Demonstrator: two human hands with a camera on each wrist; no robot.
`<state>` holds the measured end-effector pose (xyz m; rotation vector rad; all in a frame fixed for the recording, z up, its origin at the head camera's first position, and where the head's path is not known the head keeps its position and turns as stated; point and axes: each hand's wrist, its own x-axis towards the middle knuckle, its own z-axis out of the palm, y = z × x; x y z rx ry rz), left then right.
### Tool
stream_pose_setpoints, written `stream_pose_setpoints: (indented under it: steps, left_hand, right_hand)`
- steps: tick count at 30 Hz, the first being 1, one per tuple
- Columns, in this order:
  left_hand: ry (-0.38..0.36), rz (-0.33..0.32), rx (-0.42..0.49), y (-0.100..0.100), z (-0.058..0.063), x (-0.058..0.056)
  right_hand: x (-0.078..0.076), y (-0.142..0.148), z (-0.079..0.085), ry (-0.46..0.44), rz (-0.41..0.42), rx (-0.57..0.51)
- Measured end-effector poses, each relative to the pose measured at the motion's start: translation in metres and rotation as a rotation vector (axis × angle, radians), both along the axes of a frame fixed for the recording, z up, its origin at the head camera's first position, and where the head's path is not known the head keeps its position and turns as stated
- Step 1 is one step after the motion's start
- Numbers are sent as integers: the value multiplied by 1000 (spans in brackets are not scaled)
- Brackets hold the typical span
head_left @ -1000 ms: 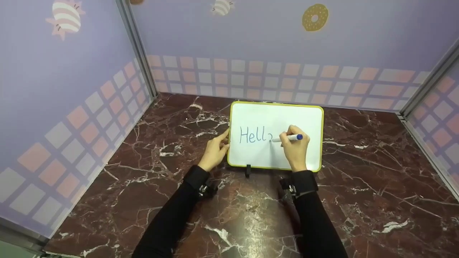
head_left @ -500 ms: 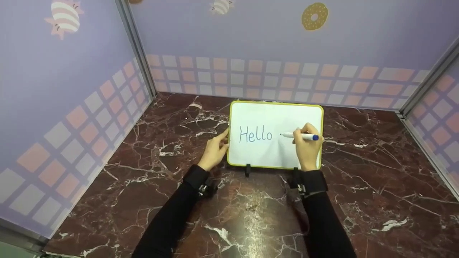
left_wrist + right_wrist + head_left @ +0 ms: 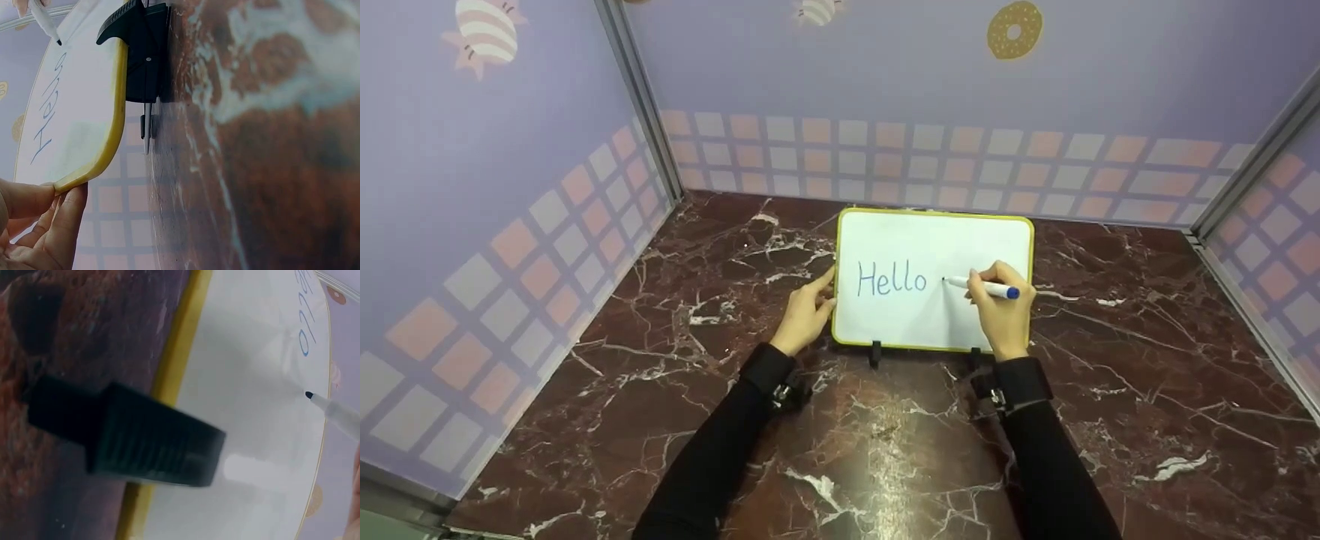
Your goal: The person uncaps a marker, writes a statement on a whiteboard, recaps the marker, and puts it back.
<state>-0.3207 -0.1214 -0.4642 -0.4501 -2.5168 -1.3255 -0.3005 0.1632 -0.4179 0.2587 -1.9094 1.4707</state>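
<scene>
A dark red, white-veined table [image 3: 1147, 352] bears a whiteboard [image 3: 919, 240], round-cornered with a thin yellow rim, at three o'clock from the head view's middle; at its nine o'clock edge the left hand [image 3: 804, 311] pinches the rim; over its four o'clock part the right hand [image 3: 1005, 311] pinches a white, blue-ended marker [image 3: 997, 289], black tip towards nine o'clock; blue "Hello" [image 3: 892, 279] stands at the board's nine o'clock; black clips [image 3: 875, 352] grip its lower rim at seven and five.

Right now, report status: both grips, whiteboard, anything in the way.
Left grip pinching left edge of whiteboard. Right grip holding marker, tip right of "Hello", contact unclear. Lower edge in black stand. Nothing visible blocking the tip.
</scene>
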Motion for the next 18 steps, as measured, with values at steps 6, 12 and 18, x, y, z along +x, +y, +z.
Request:
stream_pose_setpoints:
  steps: [6,12,18]
  left_hand:
    - [2,-2,-2,0,0,-1]
    - [-6,-10,12,0,-1,-2]
    - [-1,-9,19,0,-1,-2]
  right_hand:
    - [1,1,3,37,-12,46]
    - [1,2,5,94,-45,45]
    - [1,4,5,92,-42,51]
